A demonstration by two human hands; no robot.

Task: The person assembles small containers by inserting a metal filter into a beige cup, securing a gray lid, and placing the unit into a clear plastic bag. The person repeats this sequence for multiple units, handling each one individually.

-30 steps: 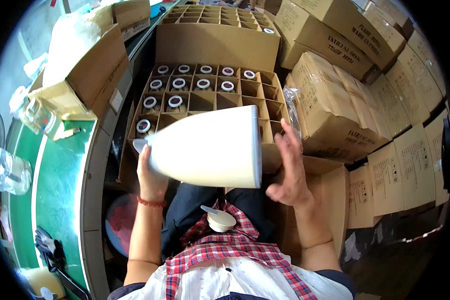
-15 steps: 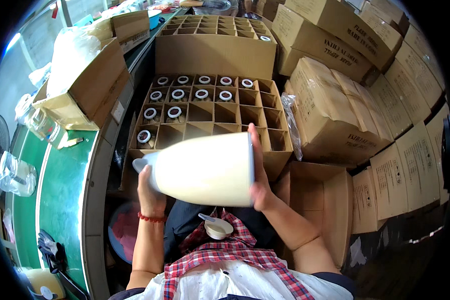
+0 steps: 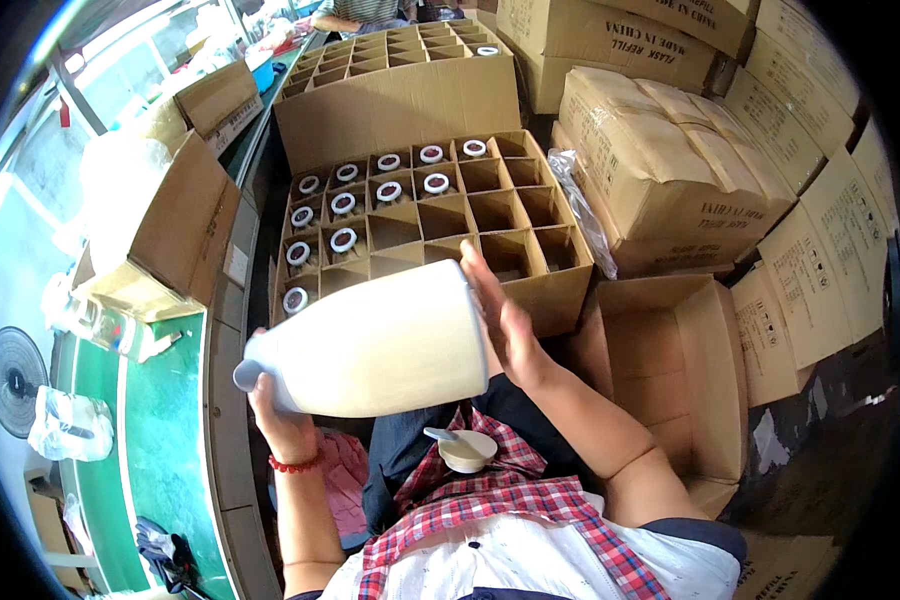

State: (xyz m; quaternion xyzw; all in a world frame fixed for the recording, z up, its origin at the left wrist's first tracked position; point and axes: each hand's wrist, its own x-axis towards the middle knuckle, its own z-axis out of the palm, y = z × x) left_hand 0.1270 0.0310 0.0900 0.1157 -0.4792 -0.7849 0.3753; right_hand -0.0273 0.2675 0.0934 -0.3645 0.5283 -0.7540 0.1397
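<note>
White flask [image 3: 375,345], frame centre, held sideways above the divided carton [image 3: 420,215]: left hand [image 3: 282,422] closed under its neck end, right hand [image 3: 505,325] open, flat against its base. Risk: a one-sided grip could let it slip onto the filled cells.

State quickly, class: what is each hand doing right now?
Left hand: closed under the neck end of the white flask, holding it.
Right hand: open, flat against the flask's base.

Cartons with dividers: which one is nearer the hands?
The carton just beyond the flask, about half filled with capped flasks. The other divided carton lies farther back, with one cap showing.
</note>
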